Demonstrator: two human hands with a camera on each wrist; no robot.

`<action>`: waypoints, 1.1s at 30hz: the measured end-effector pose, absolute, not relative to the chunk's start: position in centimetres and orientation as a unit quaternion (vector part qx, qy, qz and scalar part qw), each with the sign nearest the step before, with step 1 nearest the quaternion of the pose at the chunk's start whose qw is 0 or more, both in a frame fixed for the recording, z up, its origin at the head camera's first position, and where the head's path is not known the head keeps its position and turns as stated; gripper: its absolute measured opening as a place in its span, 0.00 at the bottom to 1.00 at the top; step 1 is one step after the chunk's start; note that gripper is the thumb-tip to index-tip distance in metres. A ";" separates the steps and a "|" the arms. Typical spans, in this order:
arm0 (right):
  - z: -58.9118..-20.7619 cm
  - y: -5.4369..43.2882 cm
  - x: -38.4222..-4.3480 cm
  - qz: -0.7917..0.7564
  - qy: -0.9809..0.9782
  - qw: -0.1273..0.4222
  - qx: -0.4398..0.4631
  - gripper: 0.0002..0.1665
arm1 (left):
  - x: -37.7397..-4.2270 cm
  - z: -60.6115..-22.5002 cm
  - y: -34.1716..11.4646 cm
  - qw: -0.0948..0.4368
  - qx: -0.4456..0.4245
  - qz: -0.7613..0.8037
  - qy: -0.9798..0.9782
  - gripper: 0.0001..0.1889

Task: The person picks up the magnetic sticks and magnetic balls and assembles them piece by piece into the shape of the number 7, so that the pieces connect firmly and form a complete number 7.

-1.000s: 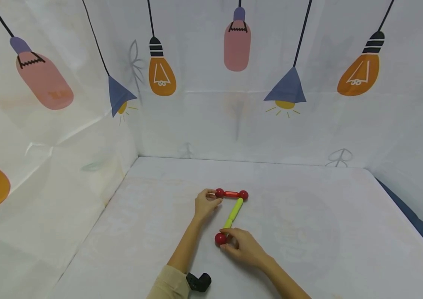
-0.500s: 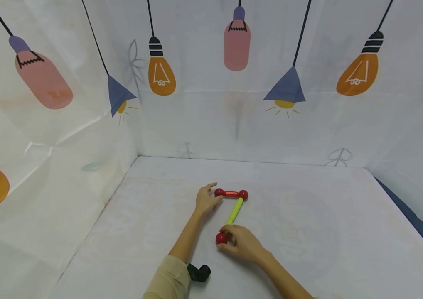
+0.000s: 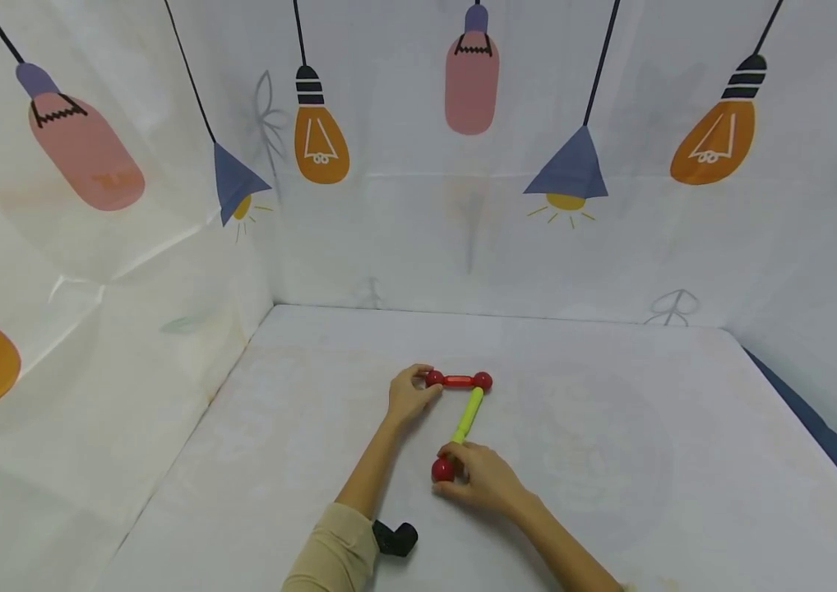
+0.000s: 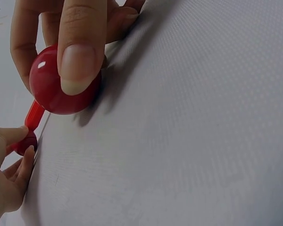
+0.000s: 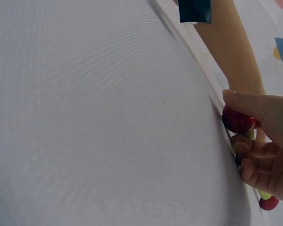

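In the head view, two shiny red balls sit at the ends of a short red rod (image 3: 459, 381). A yellow-green rod (image 3: 469, 411) runs from the right-hand ball (image 3: 483, 381) toward the person, down to a third red ball (image 3: 442, 470). My left hand (image 3: 409, 396) pinches the far left ball (image 4: 47, 89), its thumb laid on the front and fingers behind, as the left wrist view shows. At the near end, my right hand (image 3: 488, 481) holds the third ball between thumb and fingers, covering the end of the yellow-green rod.
The pieces are on a white tabletop (image 3: 596, 444). White sheets printed with lamps and bulbs form a back wall (image 3: 404, 247) and a left side wall (image 3: 130, 271). A black device (image 3: 396, 539) is worn at the left wrist, beside a beige sleeve (image 3: 333, 551).
My left fingers, spread around the far left ball half a second ago, have closed onto it. The near ball has shifted slightly right with my right hand.
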State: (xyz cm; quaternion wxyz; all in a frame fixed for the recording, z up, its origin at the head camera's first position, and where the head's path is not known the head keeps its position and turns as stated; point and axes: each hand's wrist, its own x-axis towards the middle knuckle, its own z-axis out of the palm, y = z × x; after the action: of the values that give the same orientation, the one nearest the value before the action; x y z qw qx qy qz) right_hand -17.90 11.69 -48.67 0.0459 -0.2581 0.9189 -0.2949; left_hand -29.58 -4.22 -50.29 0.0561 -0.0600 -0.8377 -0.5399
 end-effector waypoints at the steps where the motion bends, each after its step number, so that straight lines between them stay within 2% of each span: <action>1: -48.7 11.8 -17.8 -0.296 0.919 0.044 -0.257 0.25 | -29.5 -50.3 -4.2 0.057 -0.063 -0.543 -0.836 0.18; 8: -48.9 12.4 -17.5 -0.303 0.917 0.030 -0.258 0.29 | -29.4 -50.7 -4.4 0.073 -0.077 -0.537 -0.837 0.20; 13: -48.8 12.9 -17.6 -0.329 0.909 0.062 -0.250 0.32 | -29.2 -50.8 -4.4 0.071 -0.072 -0.550 -0.829 0.22; 17: -48.8 12.9 -17.7 -0.339 0.903 0.076 -0.253 0.32 | -29.2 -50.9 -4.5 0.074 -0.070 -0.556 -0.825 0.22; 33: -49.3 12.7 -17.7 -0.356 0.887 0.040 -0.291 0.26 | -29.7 -50.6 -4.4 0.054 -0.048 -0.549 -0.833 0.20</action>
State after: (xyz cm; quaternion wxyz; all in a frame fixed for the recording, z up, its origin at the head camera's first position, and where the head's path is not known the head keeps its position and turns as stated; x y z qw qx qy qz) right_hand -17.73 12.73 -49.33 0.0400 -0.2910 0.8872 -0.3558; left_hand -29.71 -4.36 -50.64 0.0541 -0.0476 -0.8327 -0.5491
